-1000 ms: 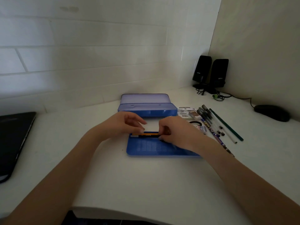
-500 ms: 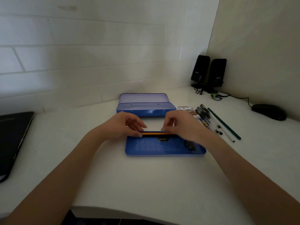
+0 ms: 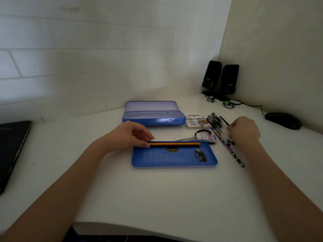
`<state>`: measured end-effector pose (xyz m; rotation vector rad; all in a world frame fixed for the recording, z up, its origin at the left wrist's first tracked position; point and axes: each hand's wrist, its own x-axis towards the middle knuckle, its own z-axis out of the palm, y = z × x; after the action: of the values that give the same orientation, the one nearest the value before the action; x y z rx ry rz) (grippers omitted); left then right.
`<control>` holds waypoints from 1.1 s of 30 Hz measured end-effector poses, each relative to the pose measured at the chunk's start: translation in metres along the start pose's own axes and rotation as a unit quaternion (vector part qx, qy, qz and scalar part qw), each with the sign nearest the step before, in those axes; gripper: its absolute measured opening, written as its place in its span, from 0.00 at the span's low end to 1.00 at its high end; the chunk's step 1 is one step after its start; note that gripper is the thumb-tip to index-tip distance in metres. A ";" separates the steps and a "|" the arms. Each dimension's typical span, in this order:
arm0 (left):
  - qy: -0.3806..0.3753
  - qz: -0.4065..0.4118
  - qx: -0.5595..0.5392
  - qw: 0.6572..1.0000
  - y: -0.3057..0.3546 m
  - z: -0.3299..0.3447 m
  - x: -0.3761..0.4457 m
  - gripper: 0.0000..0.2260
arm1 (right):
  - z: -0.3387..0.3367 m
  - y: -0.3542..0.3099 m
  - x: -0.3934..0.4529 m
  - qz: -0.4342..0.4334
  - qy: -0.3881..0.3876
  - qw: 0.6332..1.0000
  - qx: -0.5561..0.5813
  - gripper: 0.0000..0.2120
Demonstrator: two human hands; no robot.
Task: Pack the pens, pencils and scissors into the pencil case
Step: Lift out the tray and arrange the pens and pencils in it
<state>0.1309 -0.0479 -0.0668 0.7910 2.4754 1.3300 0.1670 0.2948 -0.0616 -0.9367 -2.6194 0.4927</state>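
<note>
Left hand (image 3: 130, 135) rests at the left end of the blue tray (image 3: 174, 163), fingers straight and close together, thumb tip touching the end of the orange pencil (image 3: 174, 144). That pencil lies flat along the tray's far edge. The tray floor carries a badge logo, rows of small print and a dark figure, all too small to read.

Over on the right, the right hand (image 3: 244, 131) is down on the pens (image 3: 218, 126), fingers curled in among them; whether they actually pinch one, I cannot tell, since the hand is blurred. A patterned pencil (image 3: 232, 154) runs diagonally beside the tray's right end. The scissors (image 3: 192, 138) lie just behind the tray's far right corner, with a small white pack (image 3: 206, 137) marked "2B" lying over the handle. Two erasers (image 3: 197, 123) sit nearer the case, labels unreadable.

The case (image 3: 153, 119) stands open behind the tray, lid tipped back.

At the back corner are two black speakers (image 3: 220, 79), each with a tiny white logo, illegible. A mouse (image 3: 282, 120) sits far right, a laptop (image 3: 12, 151) far left, all on the white desk (image 3: 157, 198).
</note>
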 end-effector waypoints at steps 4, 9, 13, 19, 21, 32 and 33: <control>-0.001 -0.001 0.000 1.000 0.000 0.001 0.000 0.10 | 0.003 -0.003 0.003 0.024 0.001 0.999 0.048 0.13; -0.003 -0.001 -0.001 1.000 0.000 0.000 0.000 0.11 | 0.003 0.000 0.004 0.024 0.005 0.998 0.060 0.10; -0.002 -0.001 -0.006 1.000 0.000 0.000 -0.001 0.11 | 0.000 0.000 0.005 0.019 0.003 0.999 0.050 0.08; -0.005 -0.001 -0.004 1.000 0.001 0.000 -0.001 0.12 | -0.004 0.003 0.007 0.024 -0.019 0.999 0.034 0.06; -0.004 -0.001 -0.002 1.000 0.001 0.001 -0.001 0.12 | -0.004 0.002 0.006 0.036 -0.008 0.999 0.021 0.04; 0.000 -0.003 -0.009 1.000 0.000 0.001 -0.001 0.12 | -0.006 -0.002 0.000 0.031 0.039 0.998 0.022 0.16; -0.001 -0.003 -0.009 1.000 0.001 0.001 0.000 0.12 | -0.009 -0.002 0.000 0.021 0.047 0.998 0.042 0.14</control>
<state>0.1320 -0.0469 -0.0672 0.7791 2.4590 1.3482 0.1689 0.2954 -0.0529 -0.9662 -2.4782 0.5517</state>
